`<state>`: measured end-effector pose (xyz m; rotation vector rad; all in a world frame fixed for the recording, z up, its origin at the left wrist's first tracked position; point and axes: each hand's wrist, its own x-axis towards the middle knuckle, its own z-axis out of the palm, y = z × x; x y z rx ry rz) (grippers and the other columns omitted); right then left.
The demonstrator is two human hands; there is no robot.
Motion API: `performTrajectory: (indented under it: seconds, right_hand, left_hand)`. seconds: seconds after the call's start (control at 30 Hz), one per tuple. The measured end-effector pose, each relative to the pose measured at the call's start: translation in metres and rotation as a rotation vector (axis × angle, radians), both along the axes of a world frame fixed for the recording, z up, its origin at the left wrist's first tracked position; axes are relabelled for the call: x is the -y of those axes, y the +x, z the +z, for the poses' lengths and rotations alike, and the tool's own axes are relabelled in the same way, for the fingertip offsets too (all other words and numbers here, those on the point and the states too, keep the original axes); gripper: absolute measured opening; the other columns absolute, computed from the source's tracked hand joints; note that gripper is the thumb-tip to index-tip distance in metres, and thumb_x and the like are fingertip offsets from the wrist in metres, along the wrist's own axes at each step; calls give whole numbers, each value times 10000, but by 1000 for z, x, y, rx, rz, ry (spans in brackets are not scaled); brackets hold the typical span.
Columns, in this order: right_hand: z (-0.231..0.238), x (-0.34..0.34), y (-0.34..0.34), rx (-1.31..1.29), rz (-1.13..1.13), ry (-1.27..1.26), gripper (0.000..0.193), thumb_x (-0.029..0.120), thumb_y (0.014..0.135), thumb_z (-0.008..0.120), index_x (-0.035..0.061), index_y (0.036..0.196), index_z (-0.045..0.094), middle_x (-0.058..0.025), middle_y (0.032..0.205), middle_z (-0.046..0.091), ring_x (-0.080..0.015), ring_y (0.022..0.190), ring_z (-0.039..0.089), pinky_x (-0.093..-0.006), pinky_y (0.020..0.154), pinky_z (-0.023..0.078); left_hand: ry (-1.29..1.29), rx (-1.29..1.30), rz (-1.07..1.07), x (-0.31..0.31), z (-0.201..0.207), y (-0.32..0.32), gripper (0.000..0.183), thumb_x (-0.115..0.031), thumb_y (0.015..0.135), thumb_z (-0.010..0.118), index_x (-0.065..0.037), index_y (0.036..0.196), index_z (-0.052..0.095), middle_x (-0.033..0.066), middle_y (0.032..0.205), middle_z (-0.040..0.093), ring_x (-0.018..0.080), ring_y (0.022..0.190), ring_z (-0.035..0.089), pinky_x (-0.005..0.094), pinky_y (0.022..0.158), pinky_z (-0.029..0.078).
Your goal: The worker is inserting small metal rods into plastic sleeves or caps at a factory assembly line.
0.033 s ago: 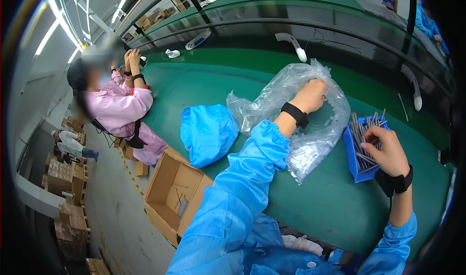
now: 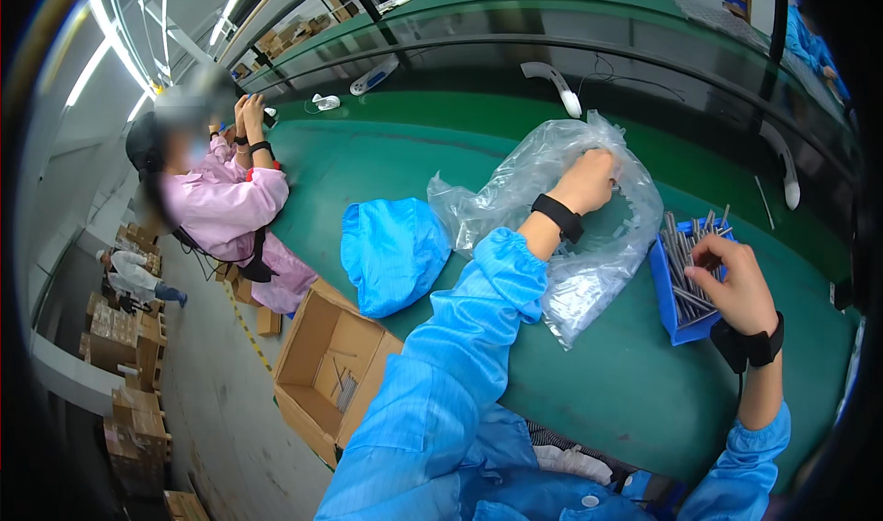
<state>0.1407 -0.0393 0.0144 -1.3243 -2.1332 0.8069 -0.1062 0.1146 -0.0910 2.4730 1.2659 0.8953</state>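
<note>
My left hand reaches into a clear plastic bag lying crumpled on the green bench. Its fingers are curled closed among small translucent pieces, and what they hold is hidden. Over at the right, my right hand rests above a blue plastic bin of slim grey metal rods. Thumb and fingers bend toward each other there; whether a rod sits between them does not show.
Left of the bag lies a blue cloth cap. An open cardboard box with a few rods inside stands off the bench's near edge. A co-worker in pink sits at the left. One thin rod lies at the far right.
</note>
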Motion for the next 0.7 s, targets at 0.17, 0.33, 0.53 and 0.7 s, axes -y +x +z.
performTrajectory:
  seconds: [0.17, 0.33, 0.53, 0.7]
  right_hand:
    - [11, 10, -3, -266, -23, 137, 130, -4, 792, 641, -66, 885, 576, -126, 826, 600, -216, 764, 608, -298, 734, 484]
    - [26, 20, 1, -263, -69, 210, 127, -26, 800, 615, -55, 923, 616, -115, 816, 587, -215, 753, 594, -291, 722, 473]
    - [33, 21, 2, -247, -91, 320, 149, -29, 798, 597, -42, 938, 646, -106, 809, 583, -196, 740, 543, -284, 657, 415]
    - [39, 25, 4, -226, -85, 381, 162, -41, 793, 594, -41, 944, 652, -113, 801, 584, -204, 724, 557, -287, 646, 430]
  left_hand:
    - [-17, 54, 47, 12, 17, 1, 95, 50, 660, 615, 38, 754, 628, 242, 876, 622, 410, 864, 607, 427, 784, 505]
    - [-263, 29, 22, 21, 54, -9, 177, 13, 633, 660, 31, 806, 632, 191, 838, 641, 336, 814, 640, 372, 736, 518]
    - [-363, -32, -117, 20, 69, -24, 183, 1, 655, 668, 48, 827, 626, 128, 771, 666, 198, 738, 666, 302, 666, 526]
    - [-357, -62, -194, 42, 104, -23, 166, 6, 670, 644, 40, 832, 636, 113, 757, 671, 174, 701, 661, 282, 652, 526]
